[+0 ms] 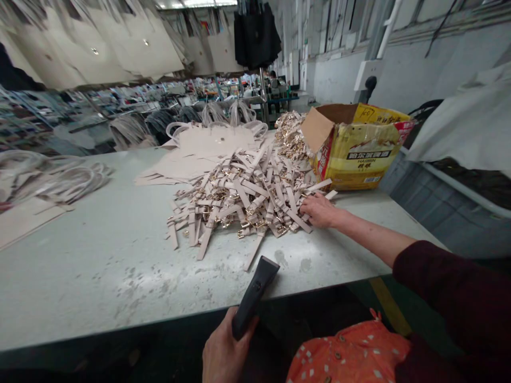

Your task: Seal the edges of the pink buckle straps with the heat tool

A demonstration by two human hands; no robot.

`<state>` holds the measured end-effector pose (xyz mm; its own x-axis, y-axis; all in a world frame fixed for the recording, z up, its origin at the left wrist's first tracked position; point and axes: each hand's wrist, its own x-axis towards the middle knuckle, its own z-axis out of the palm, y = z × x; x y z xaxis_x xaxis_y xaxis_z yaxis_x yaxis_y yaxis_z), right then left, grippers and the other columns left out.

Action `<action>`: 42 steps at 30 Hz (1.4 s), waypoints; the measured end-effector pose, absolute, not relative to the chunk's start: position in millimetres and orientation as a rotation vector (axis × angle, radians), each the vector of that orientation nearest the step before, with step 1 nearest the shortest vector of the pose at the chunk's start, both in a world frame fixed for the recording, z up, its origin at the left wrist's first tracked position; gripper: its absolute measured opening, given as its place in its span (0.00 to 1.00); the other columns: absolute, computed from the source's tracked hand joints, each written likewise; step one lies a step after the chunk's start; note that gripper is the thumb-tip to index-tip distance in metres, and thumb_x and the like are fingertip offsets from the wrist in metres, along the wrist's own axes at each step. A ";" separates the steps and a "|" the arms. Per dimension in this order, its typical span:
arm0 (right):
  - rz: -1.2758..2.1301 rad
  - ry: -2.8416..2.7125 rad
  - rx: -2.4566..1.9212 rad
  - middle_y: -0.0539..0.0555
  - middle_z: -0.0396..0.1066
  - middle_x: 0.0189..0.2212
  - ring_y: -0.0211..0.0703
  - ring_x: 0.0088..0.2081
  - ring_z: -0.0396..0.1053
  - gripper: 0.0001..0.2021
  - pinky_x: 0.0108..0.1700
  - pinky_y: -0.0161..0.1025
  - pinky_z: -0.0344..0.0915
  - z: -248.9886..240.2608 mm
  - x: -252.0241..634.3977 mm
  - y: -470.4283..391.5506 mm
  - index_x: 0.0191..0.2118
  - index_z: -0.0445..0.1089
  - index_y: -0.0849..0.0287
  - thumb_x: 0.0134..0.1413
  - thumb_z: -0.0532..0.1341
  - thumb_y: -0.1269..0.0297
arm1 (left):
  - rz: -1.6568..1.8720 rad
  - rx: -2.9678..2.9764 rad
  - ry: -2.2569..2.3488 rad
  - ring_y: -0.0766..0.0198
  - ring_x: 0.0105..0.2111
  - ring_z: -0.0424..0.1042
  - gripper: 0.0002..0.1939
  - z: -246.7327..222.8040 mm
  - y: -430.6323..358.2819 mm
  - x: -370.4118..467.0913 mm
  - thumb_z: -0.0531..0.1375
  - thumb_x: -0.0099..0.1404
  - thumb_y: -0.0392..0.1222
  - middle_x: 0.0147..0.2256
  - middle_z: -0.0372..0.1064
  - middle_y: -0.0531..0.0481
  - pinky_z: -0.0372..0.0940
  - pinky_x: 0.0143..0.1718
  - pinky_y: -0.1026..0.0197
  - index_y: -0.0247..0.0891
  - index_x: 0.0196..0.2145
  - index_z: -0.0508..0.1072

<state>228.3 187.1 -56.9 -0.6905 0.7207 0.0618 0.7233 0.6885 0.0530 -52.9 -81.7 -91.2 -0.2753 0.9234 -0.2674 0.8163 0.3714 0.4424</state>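
My left hand [227,346] is wrapped round a black hair clipper [255,298], its wide head tilted up over the table's front edge. A large heap of beige buckle straps [247,194] with gold-coloured metal buckles lies on the table beyond the clipper. At the heap's right side, my right hand [319,210] reaches in with its fingers curled on a strap [299,221]. The fingertips are partly hidden among the straps. One strap [255,250] sticks out from the heap towards the clipper.
Flat beige bag panels [215,141] with handles are stacked behind the heap. A yellow cardboard box [359,154] stands at the back right, beside a grey bin [451,213]. More panels [27,218] and looped handles [72,178] lie left on the pale table [99,239]. Finished-looking bags [112,48] hang above.
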 end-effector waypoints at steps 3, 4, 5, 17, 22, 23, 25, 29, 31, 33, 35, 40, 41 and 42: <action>-0.079 -2.808 -1.244 0.59 0.69 0.36 0.53 0.42 0.63 0.10 0.42 0.43 0.53 -52.2 232.1 184.8 0.36 0.72 0.60 0.45 0.59 0.70 | 0.328 1.501 2.132 0.61 0.34 0.75 0.14 -93.5 -80.8 -55.1 0.52 0.62 0.53 0.30 0.76 0.55 0.59 0.30 0.68 0.48 0.41 0.70; -0.041 -2.777 -1.244 0.59 0.69 0.35 0.52 0.41 0.64 0.10 0.40 0.41 0.54 -50.8 234.0 182.5 0.37 0.72 0.60 0.45 0.59 0.70 | 0.337 1.503 2.125 0.61 0.34 0.75 0.14 -94.2 -80.7 -55.7 0.52 0.62 0.52 0.30 0.76 0.55 0.59 0.30 0.68 0.48 0.41 0.70; 0.007 -2.735 -1.244 0.58 0.69 0.35 0.50 0.40 0.64 0.10 0.39 0.40 0.55 -49.5 235.9 179.2 0.37 0.72 0.60 0.45 0.59 0.71 | 0.344 1.506 2.119 0.62 0.34 0.75 0.13 -94.8 -80.5 -56.3 0.52 0.62 0.52 0.30 0.76 0.56 0.59 0.30 0.68 0.48 0.41 0.70; 0.604 -2.318 -1.106 0.50 0.68 0.28 0.39 0.31 0.64 0.09 0.34 0.34 0.59 -85.6 223.5 78.7 0.31 0.68 0.59 0.42 0.67 0.70 | 0.272 1.528 2.143 0.61 0.32 0.75 0.17 -98.0 -78.3 -57.8 0.52 0.61 0.55 0.29 0.75 0.55 0.59 0.30 0.67 0.46 0.43 0.68; 0.662 -2.304 -0.978 0.53 0.71 0.33 0.44 0.38 0.66 0.08 0.41 0.39 0.62 -107.8 226.9 59.5 0.38 0.70 0.59 0.50 0.64 0.69 | 0.221 1.560 2.164 0.62 0.29 0.74 0.18 -93.3 -79.3 -57.6 0.53 0.60 0.56 0.26 0.74 0.54 0.59 0.29 0.67 0.44 0.41 0.69; 0.683 -2.295 -0.933 0.54 0.72 0.34 0.44 0.39 0.66 0.08 0.43 0.40 0.62 -109.3 228.3 57.8 0.39 0.70 0.59 0.51 0.63 0.70 | 0.200 1.561 2.168 0.62 0.29 0.74 0.18 -90.9 -79.1 -57.3 0.53 0.60 0.57 0.26 0.74 0.54 0.59 0.28 0.67 0.44 0.41 0.70; 0.701 -2.275 -0.896 0.55 0.72 0.35 0.44 0.39 0.66 0.08 0.43 0.41 0.63 -110.6 230.5 55.9 0.40 0.71 0.59 0.53 0.61 0.70 | 0.161 1.559 2.168 0.61 0.29 0.74 0.18 -85.0 -78.4 -56.0 0.53 0.59 0.57 0.26 0.74 0.54 0.58 0.28 0.67 0.44 0.41 0.70; 0.670 -2.228 -0.972 0.54 0.71 0.33 0.43 0.36 0.67 0.07 0.40 0.39 0.64 -112.7 231.9 55.3 0.38 0.70 0.59 0.50 0.62 0.72 | 0.072 1.573 2.116 0.60 0.33 0.75 0.17 -71.0 -75.0 -49.4 0.53 0.59 0.56 0.29 0.75 0.54 0.58 0.29 0.67 0.46 0.42 0.69; 0.679 -2.190 -0.995 0.55 0.70 0.34 0.43 0.37 0.67 0.07 0.40 0.38 0.64 -114.2 232.5 55.8 0.36 0.70 0.60 0.48 0.63 0.72 | 0.026 1.612 2.068 0.60 0.35 0.74 0.16 -63.7 -72.1 -44.8 0.54 0.59 0.55 0.31 0.75 0.55 0.57 0.30 0.67 0.47 0.42 0.69; 0.710 -2.160 -0.992 0.55 0.70 0.37 0.42 0.38 0.68 0.07 0.40 0.37 0.65 -115.0 233.6 56.5 0.35 0.70 0.60 0.47 0.63 0.72 | -0.031 1.661 2.019 0.60 0.35 0.74 0.15 -56.0 -68.3 -40.7 0.54 0.59 0.55 0.32 0.75 0.55 0.57 0.31 0.67 0.47 0.41 0.69; 0.732 -2.165 -0.968 0.56 0.69 0.37 0.42 0.38 0.68 0.05 0.40 0.37 0.65 -114.2 235.1 57.5 0.34 0.70 0.60 0.48 0.63 0.72 | -0.106 1.717 1.988 0.61 0.33 0.74 0.14 -48.0 -63.4 -37.9 0.54 0.59 0.55 0.31 0.75 0.54 0.56 0.30 0.67 0.47 0.39 0.69; 0.699 -2.294 -0.882 0.54 0.70 0.34 0.44 0.39 0.66 0.04 0.43 0.41 0.63 -108.8 238.3 61.4 0.33 0.71 0.59 0.49 0.63 0.72 | -0.305 1.841 1.947 0.61 0.29 0.72 0.15 -30.9 -47.4 -33.8 0.53 0.60 0.56 0.29 0.74 0.52 0.52 0.27 0.66 0.45 0.38 0.68; 0.700 -2.315 -0.870 0.54 0.70 0.33 0.45 0.39 0.65 0.04 0.43 0.41 0.63 -108.5 238.7 62.3 0.34 0.71 0.59 0.49 0.63 0.72 | -0.330 1.864 1.931 0.61 0.29 0.72 0.15 -29.1 -43.8 -31.8 0.53 0.60 0.56 0.29 0.74 0.52 0.52 0.27 0.66 0.45 0.39 0.68; 0.707 -2.325 -0.860 0.55 0.70 0.33 0.45 0.39 0.65 0.05 0.43 0.42 0.62 -108.6 239.1 63.1 0.34 0.72 0.59 0.49 0.63 0.72 | -0.344 1.889 1.911 0.61 0.29 0.72 0.15 -28.1 -40.1 -29.0 0.53 0.60 0.55 0.29 0.74 0.52 0.52 0.27 0.66 0.45 0.38 0.68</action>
<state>239.1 63.1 -108.6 -0.6401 0.7017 0.3128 0.4089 0.6558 -0.6346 -29.0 -40.1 -28.1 0.0201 0.8854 -0.4643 0.9917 0.0413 0.1216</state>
